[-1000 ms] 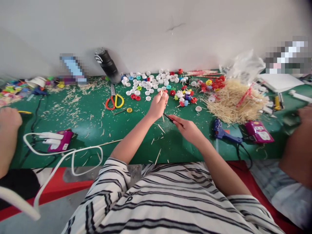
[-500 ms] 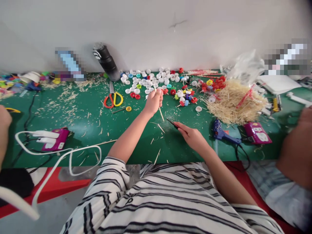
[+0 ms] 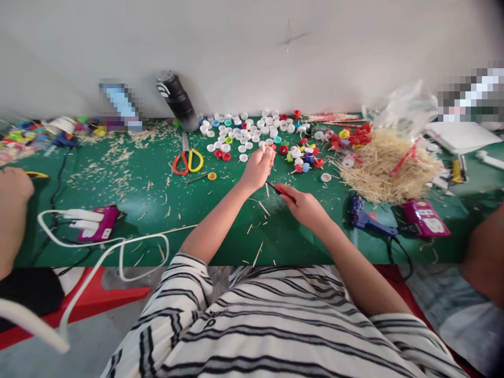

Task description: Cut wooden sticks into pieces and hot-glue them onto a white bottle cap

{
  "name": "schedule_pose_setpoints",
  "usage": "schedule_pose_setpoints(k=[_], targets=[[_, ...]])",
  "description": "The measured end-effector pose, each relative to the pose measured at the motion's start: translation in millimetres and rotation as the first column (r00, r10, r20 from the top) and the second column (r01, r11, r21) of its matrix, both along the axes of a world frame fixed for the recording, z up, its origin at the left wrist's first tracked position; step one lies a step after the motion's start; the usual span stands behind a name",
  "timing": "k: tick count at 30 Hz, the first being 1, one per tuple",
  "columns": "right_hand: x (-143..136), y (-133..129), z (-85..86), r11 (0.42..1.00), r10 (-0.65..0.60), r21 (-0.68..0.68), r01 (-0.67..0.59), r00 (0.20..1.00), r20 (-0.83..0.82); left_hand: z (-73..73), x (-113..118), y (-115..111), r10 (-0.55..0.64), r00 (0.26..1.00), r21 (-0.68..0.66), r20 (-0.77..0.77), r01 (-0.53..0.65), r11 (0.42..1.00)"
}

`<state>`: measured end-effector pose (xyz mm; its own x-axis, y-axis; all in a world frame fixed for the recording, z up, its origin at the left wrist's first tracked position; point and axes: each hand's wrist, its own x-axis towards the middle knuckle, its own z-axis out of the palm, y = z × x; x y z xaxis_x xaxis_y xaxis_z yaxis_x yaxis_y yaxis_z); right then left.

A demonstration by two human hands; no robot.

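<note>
Closed around a thin wooden stick (image 3: 268, 190), our left hand (image 3: 258, 169) forms a compact fist; the stick's upper end emerges above the fingers and its lower end projects beneath, over the green tabletop (image 3: 220, 210). We hold a slim dark tool (image 3: 282, 191) in our right hand (image 3: 305, 207), fingers folded about its rear portion, tip directed up and left toward the stick. Whether tip and stick make contact, we cannot tell. Our left forearm (image 3: 220, 215) runs diagonally from lower left, placing that fist farther from the body than the right hand. Our right forearm (image 3: 354, 262) slants inward from lower right, wrist nearly in line. The two hands are near each other but apart. Loose bottle caps (image 3: 243, 157) lie just beyond the left fist.
</note>
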<state>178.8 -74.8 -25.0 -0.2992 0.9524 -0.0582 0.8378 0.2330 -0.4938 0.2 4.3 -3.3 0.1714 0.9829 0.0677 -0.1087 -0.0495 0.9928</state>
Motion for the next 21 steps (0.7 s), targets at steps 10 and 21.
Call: schedule_pose_setpoints(k=[10, 21], targets=[[-5.7, -20.5, -5.1, 0.992, -0.025, -0.11, 0.059, 0.958, 0.286, 0.0, -5.6, 1.9, -0.019, 0.999, 0.015, 0.043, 0.019, 1.0], [-4.5, -28.8, -6.8, 0.984, -0.013, -0.16, 0.079, 0.926, 0.378, -2.7, -10.3, 5.4, -0.004, 0.999, 0.013, 0.034, 0.004, 1.0]])
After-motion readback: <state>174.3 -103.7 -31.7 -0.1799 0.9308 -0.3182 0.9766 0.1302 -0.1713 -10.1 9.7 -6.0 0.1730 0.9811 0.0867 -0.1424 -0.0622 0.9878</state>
